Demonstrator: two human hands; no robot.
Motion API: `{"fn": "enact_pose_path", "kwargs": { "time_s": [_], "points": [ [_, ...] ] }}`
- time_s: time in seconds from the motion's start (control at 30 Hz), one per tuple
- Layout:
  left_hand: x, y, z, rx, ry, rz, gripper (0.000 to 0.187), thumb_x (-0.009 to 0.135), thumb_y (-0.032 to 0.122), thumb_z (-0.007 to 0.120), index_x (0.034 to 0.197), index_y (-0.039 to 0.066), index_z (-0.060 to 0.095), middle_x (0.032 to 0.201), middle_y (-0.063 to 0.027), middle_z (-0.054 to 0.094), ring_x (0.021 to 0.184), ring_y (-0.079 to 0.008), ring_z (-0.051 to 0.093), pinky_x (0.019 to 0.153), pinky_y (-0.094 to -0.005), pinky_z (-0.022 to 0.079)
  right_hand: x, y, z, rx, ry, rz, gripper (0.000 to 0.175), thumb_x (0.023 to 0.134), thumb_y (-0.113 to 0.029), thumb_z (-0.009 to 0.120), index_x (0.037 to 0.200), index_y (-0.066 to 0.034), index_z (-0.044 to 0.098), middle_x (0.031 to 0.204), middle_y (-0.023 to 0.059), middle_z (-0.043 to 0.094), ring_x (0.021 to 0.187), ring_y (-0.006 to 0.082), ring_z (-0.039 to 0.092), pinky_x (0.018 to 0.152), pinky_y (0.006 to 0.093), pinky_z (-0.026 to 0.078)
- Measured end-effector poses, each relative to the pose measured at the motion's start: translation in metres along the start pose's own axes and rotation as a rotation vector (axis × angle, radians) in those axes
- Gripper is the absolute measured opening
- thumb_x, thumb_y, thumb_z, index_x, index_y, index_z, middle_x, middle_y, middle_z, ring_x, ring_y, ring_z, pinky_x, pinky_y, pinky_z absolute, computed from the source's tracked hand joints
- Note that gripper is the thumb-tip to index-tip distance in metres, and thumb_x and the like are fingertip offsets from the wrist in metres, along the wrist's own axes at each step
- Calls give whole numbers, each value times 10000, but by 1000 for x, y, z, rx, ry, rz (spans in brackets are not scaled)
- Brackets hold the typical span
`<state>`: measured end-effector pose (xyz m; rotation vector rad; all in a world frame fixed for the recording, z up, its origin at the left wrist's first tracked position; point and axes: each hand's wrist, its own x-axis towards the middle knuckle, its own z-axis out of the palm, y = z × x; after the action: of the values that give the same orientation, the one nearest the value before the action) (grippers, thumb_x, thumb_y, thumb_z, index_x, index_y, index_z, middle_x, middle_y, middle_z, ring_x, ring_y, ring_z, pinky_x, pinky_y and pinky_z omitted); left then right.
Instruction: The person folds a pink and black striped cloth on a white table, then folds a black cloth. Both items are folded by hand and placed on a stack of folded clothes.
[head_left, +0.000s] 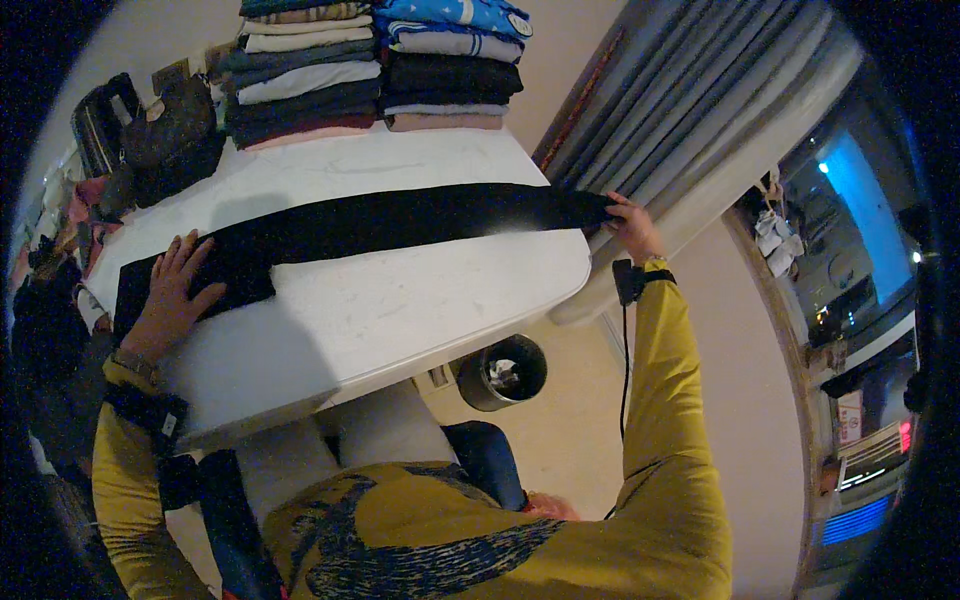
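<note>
A long black folded garment (390, 217) lies stretched across the white tabletop (390, 300), wider at its left end and narrow at its right. On its left part rests my left hand (174, 292), palm down with the fingers spread. My right hand (634, 225) pinches the narrow right end between thumb and fingers, at the table's right edge. Each forearm wears a black strap, and a cable hangs from the right one. At the back of the table stand two stacks of folded clothes (307, 82), (454, 75).
Dark bags (172, 139) and heaped cloth (56, 322) lie at the left. A grey curtain (660, 97) hangs beside the table's right end. Below the table edge, a dark round bin (502, 373) stands on the floor. A window with a sill is at the far right.
</note>
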<state>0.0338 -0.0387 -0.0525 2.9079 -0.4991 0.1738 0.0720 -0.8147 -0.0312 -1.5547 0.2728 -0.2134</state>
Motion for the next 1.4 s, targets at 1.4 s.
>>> {"fn": "enact_pose_path", "kwargs": {
  "time_s": [1.4],
  "points": [
    [2, -10, 6, -31, 14, 3, 680, 933, 420, 645, 1513, 150, 414, 1625, -146, 275, 1520, -368, 181, 1211, -538, 135, 8, 1, 8, -137, 44, -83, 332, 905, -56, 549, 1210, -64, 680, 1088, 38, 690, 923, 175, 641, 769, 301, 522]
  ]
}}
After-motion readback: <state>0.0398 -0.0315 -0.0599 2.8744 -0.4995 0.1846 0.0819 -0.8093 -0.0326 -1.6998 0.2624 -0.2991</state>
